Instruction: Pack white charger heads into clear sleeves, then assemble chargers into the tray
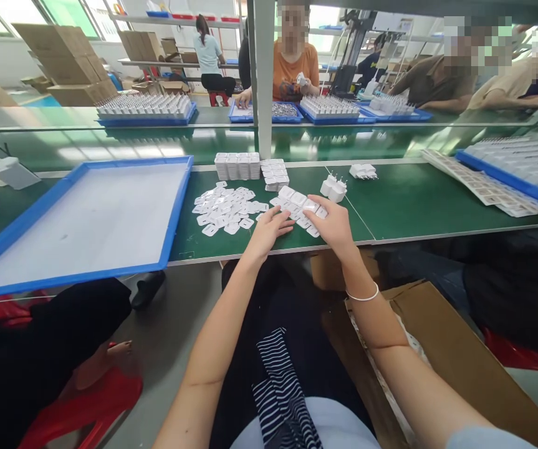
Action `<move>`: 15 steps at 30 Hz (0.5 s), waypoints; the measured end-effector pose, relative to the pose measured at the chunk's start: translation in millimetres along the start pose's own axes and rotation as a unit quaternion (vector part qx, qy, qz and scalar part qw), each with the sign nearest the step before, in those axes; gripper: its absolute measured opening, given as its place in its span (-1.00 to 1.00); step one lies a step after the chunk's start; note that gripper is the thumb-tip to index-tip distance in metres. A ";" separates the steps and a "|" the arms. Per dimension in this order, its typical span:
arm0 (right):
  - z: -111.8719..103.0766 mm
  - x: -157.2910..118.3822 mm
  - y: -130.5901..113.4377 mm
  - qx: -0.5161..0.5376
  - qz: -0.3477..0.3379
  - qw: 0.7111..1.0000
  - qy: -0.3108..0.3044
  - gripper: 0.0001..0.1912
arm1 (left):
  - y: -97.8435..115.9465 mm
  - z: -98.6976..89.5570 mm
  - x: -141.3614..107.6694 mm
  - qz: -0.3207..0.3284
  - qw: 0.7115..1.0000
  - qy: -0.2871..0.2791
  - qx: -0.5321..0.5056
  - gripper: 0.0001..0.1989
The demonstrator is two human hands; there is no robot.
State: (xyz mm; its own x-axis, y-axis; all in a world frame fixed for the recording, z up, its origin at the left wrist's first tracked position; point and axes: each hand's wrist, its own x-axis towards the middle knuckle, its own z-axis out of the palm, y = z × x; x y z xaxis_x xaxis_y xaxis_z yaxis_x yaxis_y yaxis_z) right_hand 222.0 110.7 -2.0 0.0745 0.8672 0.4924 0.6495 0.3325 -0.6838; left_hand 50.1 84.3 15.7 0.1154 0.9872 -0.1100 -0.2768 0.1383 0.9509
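Note:
My right hand (333,226) has its thumb and fingers closed on the near right end of a row of white square plastic pieces (292,198). More flat white pieces lie under and along that row. My left hand (270,232) is at the row's left side, its fingers stretched out and apart; whether the fingertips touch the pieces is hard to tell. Left of it spreads a loose pile of small white plates (224,209) with slots. Behind stand neat stacks of white squares (237,166) and a smaller stack (275,174).
White plug housings with pins (333,188) stand right of my hands, with more plugs (363,171) behind. A blue-rimmed tray (123,209) lies left, overhanging the table edge. An open cardboard box (456,349) sits below right. An upright post (263,81) rises ahead; people sit across and beside.

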 end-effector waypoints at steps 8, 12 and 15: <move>2.3 -30.2 -5.0 0.012 -0.095 0.995 0.026 -0.64 | -3.8 17.8 20.0 0.035 0.999 0.027 -0.006 -0.75; -10.3 -37.5 -24.6 0.203 0.010 0.978 -0.040 -0.53 | -1.9 8.2 7.7 0.122 0.992 -0.023 0.016 -0.71; -18.4 -36.5 -32.9 0.364 0.116 0.915 -0.132 -0.45 | 2.4 -4.3 -11.6 0.189 0.970 -0.113 0.106 -0.50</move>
State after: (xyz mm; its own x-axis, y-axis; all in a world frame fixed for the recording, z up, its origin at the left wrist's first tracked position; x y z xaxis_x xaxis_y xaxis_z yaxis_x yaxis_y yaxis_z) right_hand 211.8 61.3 12.5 -0.1018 0.9730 0.2072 -0.0440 0.2037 -0.9781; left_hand 44.0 73.5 17.9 0.2570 0.9184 0.3007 -0.1399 -0.2725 0.9519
